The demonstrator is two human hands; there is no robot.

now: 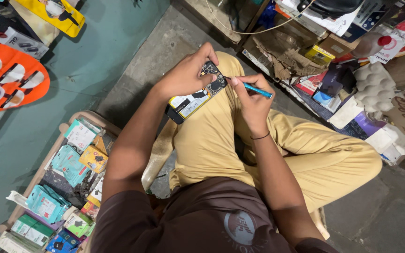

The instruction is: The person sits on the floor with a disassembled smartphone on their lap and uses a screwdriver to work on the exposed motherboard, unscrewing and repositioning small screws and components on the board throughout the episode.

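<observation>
The opened phone point(194, 97) I hold lies tilted over my knee, back cover off, circuit board and yellow-white battery exposed. My blue-handled screwdriver point(257, 89) touches its upper end.

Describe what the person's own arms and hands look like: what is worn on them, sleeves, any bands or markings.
Both forearms are bare from the upper arm down. Short dark brown sleeves of a T-shirt cover the upper arms. The right hand has a thin dark band around the wrist. The left hand has nothing on its wrist. No gloves or rings can be made out on the fingers.
</observation>
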